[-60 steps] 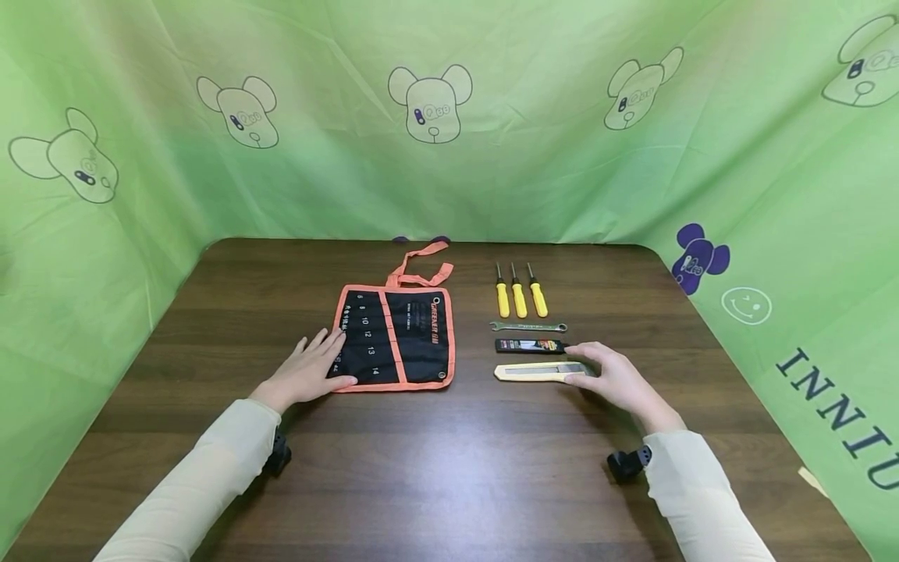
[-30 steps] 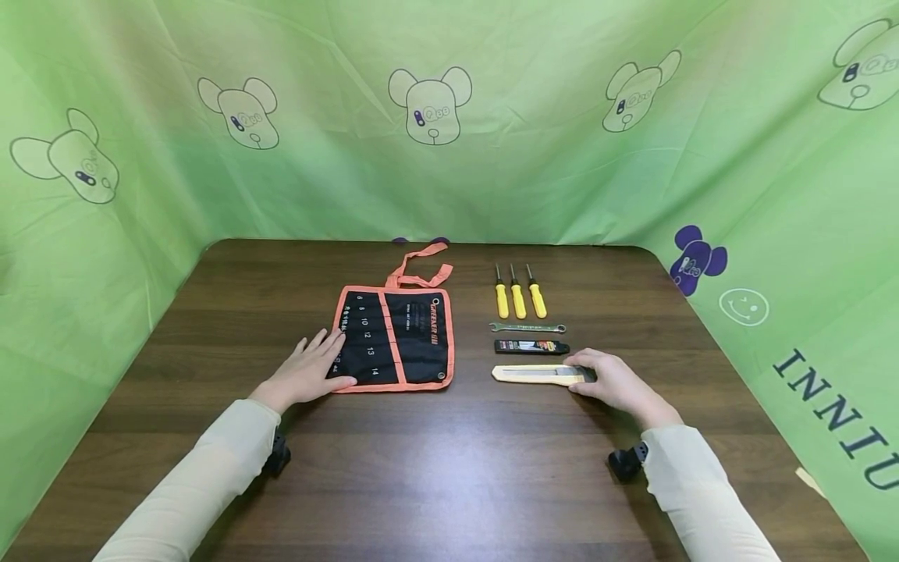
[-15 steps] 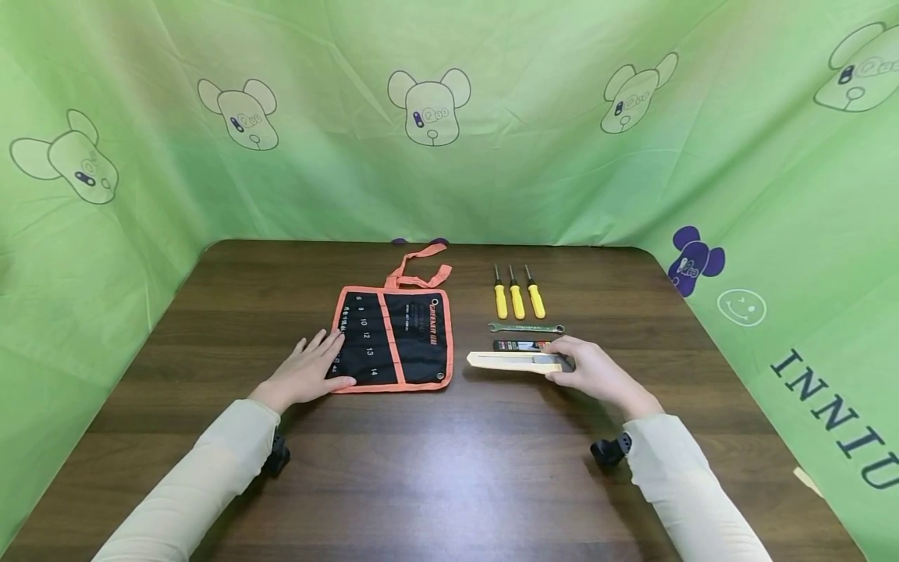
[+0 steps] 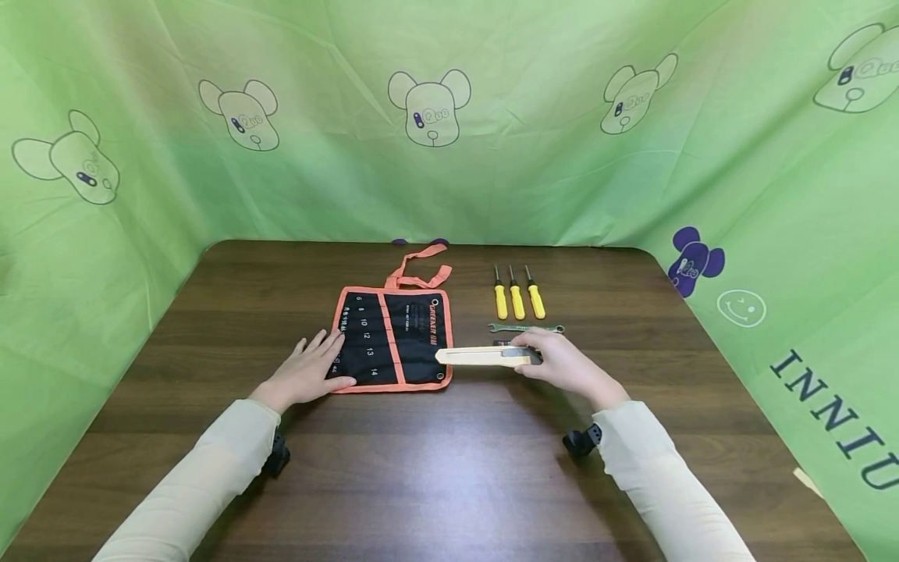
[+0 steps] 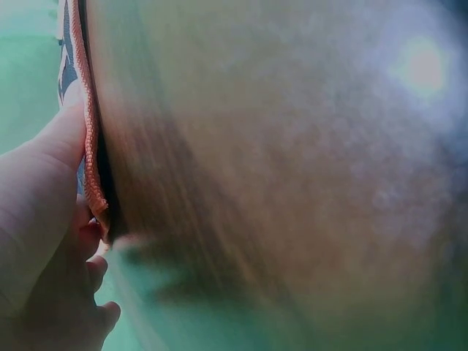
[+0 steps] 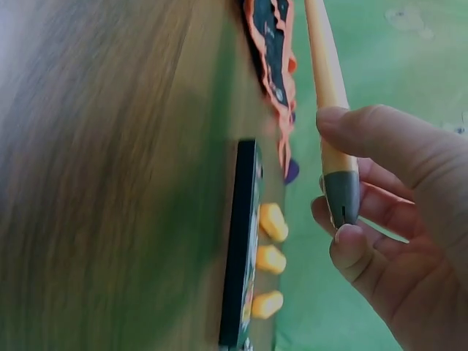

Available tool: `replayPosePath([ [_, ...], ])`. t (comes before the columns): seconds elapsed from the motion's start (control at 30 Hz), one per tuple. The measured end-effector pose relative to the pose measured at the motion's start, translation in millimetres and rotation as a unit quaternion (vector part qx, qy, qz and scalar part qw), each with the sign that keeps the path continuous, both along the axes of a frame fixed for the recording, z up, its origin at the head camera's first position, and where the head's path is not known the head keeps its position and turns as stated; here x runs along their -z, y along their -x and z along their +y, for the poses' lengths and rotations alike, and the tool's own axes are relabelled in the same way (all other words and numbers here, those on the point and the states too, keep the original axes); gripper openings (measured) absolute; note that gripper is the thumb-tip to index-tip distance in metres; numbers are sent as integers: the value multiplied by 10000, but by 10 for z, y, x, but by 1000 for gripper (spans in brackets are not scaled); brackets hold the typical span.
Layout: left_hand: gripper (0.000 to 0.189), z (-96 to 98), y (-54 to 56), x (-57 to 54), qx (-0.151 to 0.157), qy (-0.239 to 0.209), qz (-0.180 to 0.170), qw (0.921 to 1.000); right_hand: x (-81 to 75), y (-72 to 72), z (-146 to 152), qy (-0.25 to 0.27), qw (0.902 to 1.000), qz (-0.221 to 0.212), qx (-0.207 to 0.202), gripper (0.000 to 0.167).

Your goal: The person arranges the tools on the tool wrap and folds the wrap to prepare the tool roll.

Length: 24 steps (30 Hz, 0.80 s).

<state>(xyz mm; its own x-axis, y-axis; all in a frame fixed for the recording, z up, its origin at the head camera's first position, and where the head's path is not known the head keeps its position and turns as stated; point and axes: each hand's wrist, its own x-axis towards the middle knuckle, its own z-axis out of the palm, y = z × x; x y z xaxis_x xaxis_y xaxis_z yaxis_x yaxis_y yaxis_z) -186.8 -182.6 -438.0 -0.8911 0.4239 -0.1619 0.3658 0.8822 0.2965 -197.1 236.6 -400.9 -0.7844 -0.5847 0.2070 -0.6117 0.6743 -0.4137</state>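
Observation:
A pale yellow utility knife (image 4: 477, 357) is held off the table by my right hand (image 4: 565, 367), thumb and fingers pinching its dark-tipped end. In the right wrist view the knife (image 6: 335, 95) stands apart from the wood. Its far tip overlaps the right edge of a black tool pouch (image 4: 421, 336) with orange trim and numbered pockets. My left hand (image 4: 302, 371) lies flat with fingers spread on the pouch's lower left corner. The left wrist view has the thumb (image 5: 66, 135) on the orange-edged pouch (image 5: 89, 146).
Right of the pouch lie three yellow-handled screwdrivers (image 4: 517, 300) and a combination wrench (image 4: 523, 328). A slim black case (image 6: 240, 248) lies under the right hand, mostly hidden in the head view. Orange straps (image 4: 420, 277) trail behind the pouch. Green cloth (image 4: 316, 179) hangs around the table.
My right hand has gripped the utility knife, lifted it off the table and carried it left to the pouch's edge. My left hand has stayed in place.

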Motion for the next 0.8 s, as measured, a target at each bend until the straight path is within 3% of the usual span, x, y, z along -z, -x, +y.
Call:
replayPosePath([
  [0.37, 85, 4, 5, 2, -26, 44, -42, 10000, -8, 52, -293, -574, 9979, -278, -96, 26],
  [0.8, 85, 15, -9, -11, -64, 81, -66, 9999, 22, 58, -483, -649, 9967, -465, -144, 24],
])
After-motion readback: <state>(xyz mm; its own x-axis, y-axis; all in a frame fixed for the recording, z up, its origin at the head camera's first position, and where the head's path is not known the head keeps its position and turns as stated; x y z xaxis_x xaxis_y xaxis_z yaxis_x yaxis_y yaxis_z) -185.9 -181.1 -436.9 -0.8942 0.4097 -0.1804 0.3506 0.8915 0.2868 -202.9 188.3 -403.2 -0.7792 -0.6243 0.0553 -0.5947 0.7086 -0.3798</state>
